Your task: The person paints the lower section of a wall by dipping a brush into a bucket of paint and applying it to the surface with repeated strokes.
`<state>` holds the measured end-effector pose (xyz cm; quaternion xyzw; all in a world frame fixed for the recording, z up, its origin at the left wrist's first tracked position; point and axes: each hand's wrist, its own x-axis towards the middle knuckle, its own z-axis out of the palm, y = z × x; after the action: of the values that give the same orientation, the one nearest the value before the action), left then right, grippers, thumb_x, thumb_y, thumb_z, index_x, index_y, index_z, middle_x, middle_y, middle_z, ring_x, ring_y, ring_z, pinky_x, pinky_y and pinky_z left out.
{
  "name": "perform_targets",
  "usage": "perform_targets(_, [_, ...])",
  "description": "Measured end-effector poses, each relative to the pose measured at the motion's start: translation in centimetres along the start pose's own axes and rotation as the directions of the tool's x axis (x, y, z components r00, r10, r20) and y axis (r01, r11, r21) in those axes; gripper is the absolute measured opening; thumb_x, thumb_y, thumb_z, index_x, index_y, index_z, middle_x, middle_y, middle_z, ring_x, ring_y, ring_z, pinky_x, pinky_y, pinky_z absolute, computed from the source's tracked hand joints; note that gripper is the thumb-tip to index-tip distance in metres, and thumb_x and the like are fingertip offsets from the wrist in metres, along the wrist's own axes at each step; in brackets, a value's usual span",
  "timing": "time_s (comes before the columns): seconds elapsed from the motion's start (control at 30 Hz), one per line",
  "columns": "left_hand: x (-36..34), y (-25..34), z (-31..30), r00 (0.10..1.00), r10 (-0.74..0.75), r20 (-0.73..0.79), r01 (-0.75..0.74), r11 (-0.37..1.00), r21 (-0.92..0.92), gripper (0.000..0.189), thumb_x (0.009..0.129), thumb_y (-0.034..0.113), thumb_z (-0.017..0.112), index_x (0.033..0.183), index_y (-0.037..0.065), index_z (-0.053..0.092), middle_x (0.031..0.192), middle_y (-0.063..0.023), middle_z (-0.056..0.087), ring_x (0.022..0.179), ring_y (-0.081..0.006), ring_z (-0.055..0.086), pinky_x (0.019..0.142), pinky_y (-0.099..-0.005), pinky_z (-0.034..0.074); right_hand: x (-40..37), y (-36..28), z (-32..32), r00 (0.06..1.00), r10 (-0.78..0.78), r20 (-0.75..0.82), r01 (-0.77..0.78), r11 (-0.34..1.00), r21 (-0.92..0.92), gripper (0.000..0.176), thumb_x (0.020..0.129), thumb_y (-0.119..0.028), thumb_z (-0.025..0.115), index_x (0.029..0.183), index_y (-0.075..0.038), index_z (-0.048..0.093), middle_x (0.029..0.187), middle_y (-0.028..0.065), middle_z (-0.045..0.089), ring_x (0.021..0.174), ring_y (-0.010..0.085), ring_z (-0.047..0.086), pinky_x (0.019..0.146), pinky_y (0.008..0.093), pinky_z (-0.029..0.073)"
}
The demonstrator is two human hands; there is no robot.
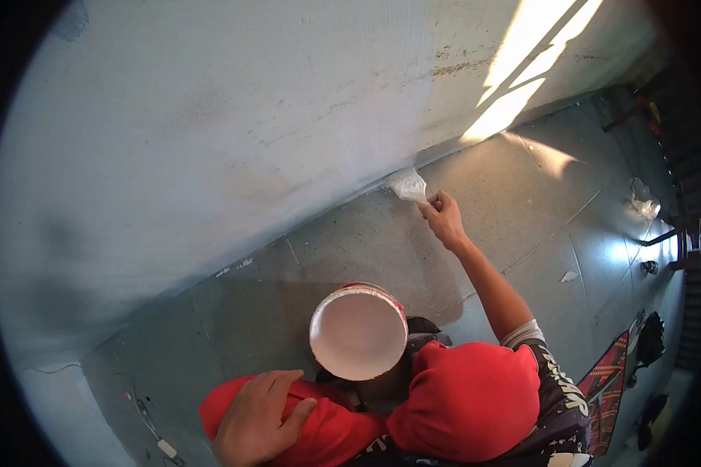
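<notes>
My right hand (445,222) is closed around the handle of a wide paintbrush (408,185), its bristles coated in white. The brush tip lies against the foot of the pale wall (234,132), right where it meets the floor. Between my knees stands a round bucket (325,321), whitish inside, with a red edge showing near its top. My left hand (258,419) rests on my left knee, fingers laid over the red cloth (335,430) and thumb apart, holding nothing.
Grey floor tiles (257,311) run along the wall, with white flecks near its base. A cord with a white block (166,448) lies at lower left. On the right are a plaid cloth (606,381), a crumpled plastic bag (643,201) and dark furniture legs. Sunlight streaks the wall.
</notes>
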<state>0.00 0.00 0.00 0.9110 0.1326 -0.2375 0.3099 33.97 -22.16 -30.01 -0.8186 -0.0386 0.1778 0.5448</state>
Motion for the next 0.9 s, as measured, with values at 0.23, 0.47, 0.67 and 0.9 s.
perform_targets(0.23, [-0.1, 0.7, -0.5, 0.999, -0.033, -0.002, 0.033, 0.999, 0.032, 0.045, 0.088, 0.029, 0.068, 0.123, 0.002, 0.060, 0.117, -0.0187, 0.063, 0.112, -0.0365, 0.059, 0.098, -0.0424, 0.046, 0.5, 0.2, 1.5, 0.999, 0.014, -0.048, -0.022, 0.985, -0.169, 0.021, 0.084, -0.017, 0.068, 0.087, 0.002, 0.058, 0.077, 0.0108, 0.064, 0.069, 0.0153, 0.058, 0.062, 0.0314, 0.047])
perform_targets(0.47, [-0.3, 0.7, -0.3, 0.999, -0.038, 0.000, 0.038, 0.998, 0.045, 0.045, 0.088, 0.029, 0.068, 0.123, 0.002, 0.059, 0.117, -0.0180, 0.063, 0.112, -0.0365, 0.059, 0.098, -0.0429, 0.045, 0.3, 0.4, 1.9, 0.998, -0.007, -0.064, 0.002, 0.997, -0.081, 0.022, 0.084, -0.017, 0.068, 0.087, 0.002, 0.058, 0.076, 0.0097, 0.063, 0.069, 0.0144, 0.057, 0.061, 0.0318, 0.046])
perform_targets(0.67, [0.0, 0.4, -0.2, 1.000, -0.020, -0.007, 0.020, 0.999, 0.025, 0.045, 0.088, 0.030, 0.067, 0.122, 0.002, 0.060, 0.116, -0.0184, 0.063, 0.110, -0.0364, 0.059, 0.097, -0.0430, 0.046, -0.3, 1.5, 1.2, 0.998, -0.012, -0.066, 0.004, 0.992, -0.122, 0.020, 0.084, -0.016, 0.068, 0.086, 0.001, 0.057, 0.074, 0.0084, 0.061, 0.066, 0.0130, 0.055, 0.060, 0.0299, 0.045])
perform_targets(0.9, [-0.1, -0.2, 0.0, 0.999, 0.011, -0.030, -0.010, 1.000, 0.022, 0.045, 0.089, 0.030, 0.067, 0.122, 0.001, 0.060, 0.115, -0.0186, 0.064, 0.109, -0.0366, 0.060, 0.096, -0.0426, 0.046, -0.3, -4.6, 0.6, 0.995, -0.027, -0.097, 0.022, 0.999, -0.044, 0.020, 0.088, -0.016, 0.067, 0.089, 0.002, 0.059, 0.075, 0.0070, 0.061, 0.062, 0.0112, 0.051, 0.054, 0.0281, 0.042])
